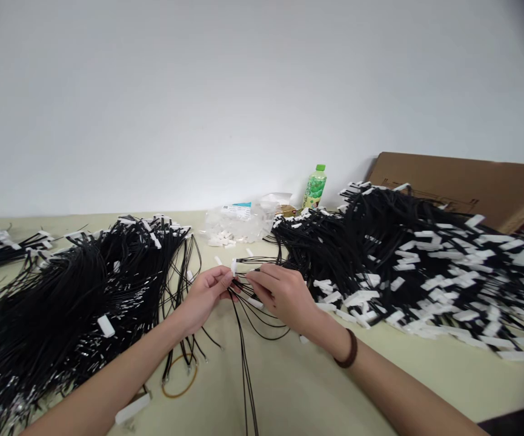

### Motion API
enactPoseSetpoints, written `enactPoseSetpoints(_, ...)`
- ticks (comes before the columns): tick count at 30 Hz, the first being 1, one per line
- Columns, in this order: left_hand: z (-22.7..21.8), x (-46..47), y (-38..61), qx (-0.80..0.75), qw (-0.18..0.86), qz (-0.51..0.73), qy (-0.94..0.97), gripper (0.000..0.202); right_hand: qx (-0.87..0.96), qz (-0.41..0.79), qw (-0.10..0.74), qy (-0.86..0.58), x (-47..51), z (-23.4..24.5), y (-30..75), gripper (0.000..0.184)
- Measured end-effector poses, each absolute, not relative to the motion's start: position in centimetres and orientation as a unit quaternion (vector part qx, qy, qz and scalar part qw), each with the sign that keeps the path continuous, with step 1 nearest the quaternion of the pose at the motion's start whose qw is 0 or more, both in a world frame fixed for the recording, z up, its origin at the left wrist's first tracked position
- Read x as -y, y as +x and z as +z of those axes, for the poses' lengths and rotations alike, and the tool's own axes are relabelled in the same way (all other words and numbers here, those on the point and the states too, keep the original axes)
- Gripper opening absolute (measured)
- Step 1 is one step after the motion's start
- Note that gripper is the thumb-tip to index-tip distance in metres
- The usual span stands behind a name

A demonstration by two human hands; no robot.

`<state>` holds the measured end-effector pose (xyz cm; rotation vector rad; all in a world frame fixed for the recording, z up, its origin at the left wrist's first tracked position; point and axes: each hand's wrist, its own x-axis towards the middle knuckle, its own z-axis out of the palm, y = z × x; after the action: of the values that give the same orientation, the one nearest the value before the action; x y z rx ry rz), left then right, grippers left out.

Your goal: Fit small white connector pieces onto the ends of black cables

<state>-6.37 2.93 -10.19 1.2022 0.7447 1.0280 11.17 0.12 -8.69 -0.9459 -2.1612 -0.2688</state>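
Note:
My left hand (pixel 205 295) pinches a small white connector (pixel 233 265) at its fingertips, over the middle of the table. My right hand (pixel 284 295) is closed on thin black wires (pixel 243 339) right beside that connector; a dark band sits on its wrist. The wires trail down toward the near table edge. A large heap of black wires (pixel 62 303) with bare ends lies left of my left hand. A bigger heap of black wires with white connectors (pixel 425 266) lies right of my right hand.
A clear bag of white connectors (pixel 234 227) and a green drink bottle (pixel 314 188) stand at the back by the wall. A brown cardboard box (pixel 470 184) leans at the back right. A rubber band (pixel 180 375) lies near my left forearm.

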Motion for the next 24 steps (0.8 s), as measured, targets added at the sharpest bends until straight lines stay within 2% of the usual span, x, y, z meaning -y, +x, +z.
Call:
enactPoseSetpoints(7,-10.06,-2.83,-6.2,-0.344,0.625,0.467,0.523,0.023,0.837,-0.06,0.382,-0.388,-0.15,-8.73,11.1,0.024)
enactPoseSetpoints(24,-10.28,-3.04,-6.14,-0.373,0.594,0.46,0.545,0.025,0.828,-0.052,0.378,-0.41,-0.66,-9.13,11.14,0.022)
